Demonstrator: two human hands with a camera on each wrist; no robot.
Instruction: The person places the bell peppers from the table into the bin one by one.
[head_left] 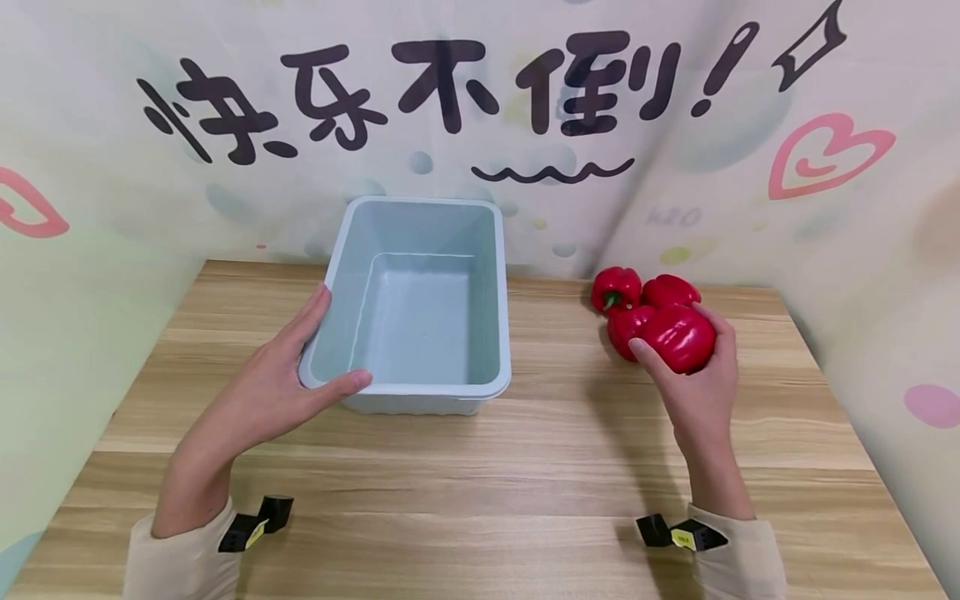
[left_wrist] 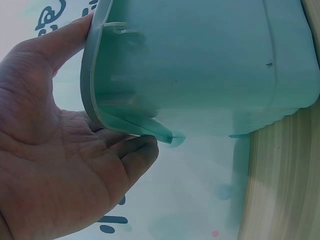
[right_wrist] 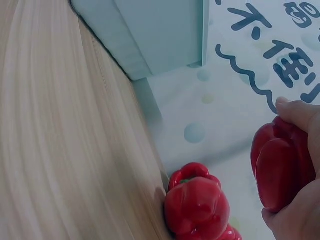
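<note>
Here — glossy lobed pepper [head_left: 681,340], gripped, smooth rectangular tub [head_left: 427,389], grained tabletop [head_left: 480,500]

This looks like a small screened-off corner, home or studio unclear. Printed sheeting [head_left: 558,133] fills the head view's top and both sides, around a wood-grain table [head_left: 555,475] across the lower middle.

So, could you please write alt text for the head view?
A right hand grips a red bell pepper near three more on a wooden table; the left hand holds a pale blue bin, lettered backdrop behind.
</note>
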